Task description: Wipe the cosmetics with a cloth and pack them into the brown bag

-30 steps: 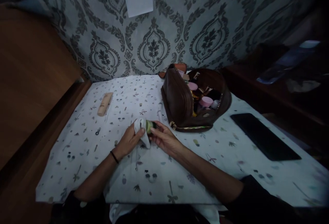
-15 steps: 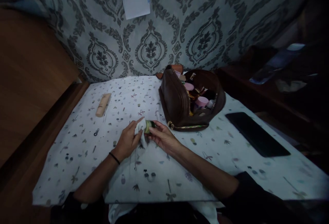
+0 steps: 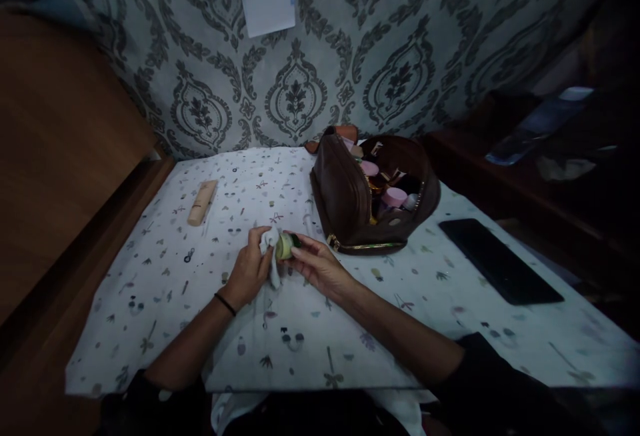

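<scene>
Over the middle of the cloth, my right hand [image 3: 317, 261] grips a small yellow-green jar [image 3: 285, 247] with a dark lid, tilted on its side. A crumpled white wipe or cloth [image 3: 271, 241] is bunched in my left hand [image 3: 249, 266], close against the jar's left end. Fingers hide part of both things. Behind my right hand stands an open brown cosmetic bag [image 3: 345, 196], holding several items, among them a pink-lidded jar [image 3: 395, 197].
A beige tube [image 3: 203, 203] lies at the left on the white patterned tablecloth [image 3: 165, 303]. To the right rests a black phone-like slab [image 3: 500, 260]. A plastic bottle [image 3: 537, 126] is beyond the right edge; a wooden cabinet [image 3: 65, 149] borders the left.
My left hand has turned slightly and drawn the white wipe a little left, so more of the jar shows. My right hand has hardly moved.
</scene>
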`<action>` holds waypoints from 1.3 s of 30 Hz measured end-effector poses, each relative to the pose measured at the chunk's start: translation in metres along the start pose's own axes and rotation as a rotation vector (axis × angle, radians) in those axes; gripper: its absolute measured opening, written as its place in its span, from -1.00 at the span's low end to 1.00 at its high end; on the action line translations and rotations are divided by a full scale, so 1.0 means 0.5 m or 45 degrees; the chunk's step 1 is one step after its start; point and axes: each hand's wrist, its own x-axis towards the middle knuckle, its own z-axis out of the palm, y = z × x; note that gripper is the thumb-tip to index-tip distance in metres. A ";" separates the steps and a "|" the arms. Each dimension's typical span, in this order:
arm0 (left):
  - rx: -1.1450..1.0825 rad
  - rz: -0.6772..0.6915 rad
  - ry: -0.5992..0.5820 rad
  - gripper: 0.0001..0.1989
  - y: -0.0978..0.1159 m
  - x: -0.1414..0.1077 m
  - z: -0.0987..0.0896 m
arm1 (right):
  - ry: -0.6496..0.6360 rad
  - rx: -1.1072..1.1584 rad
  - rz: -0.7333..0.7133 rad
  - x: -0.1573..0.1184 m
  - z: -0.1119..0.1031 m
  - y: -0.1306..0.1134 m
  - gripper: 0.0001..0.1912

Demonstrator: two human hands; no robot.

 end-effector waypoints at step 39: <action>-0.342 -0.042 -0.268 -0.80 0.003 0.032 -0.052 | -0.109 -0.631 -0.188 -0.010 -0.016 0.003 -0.47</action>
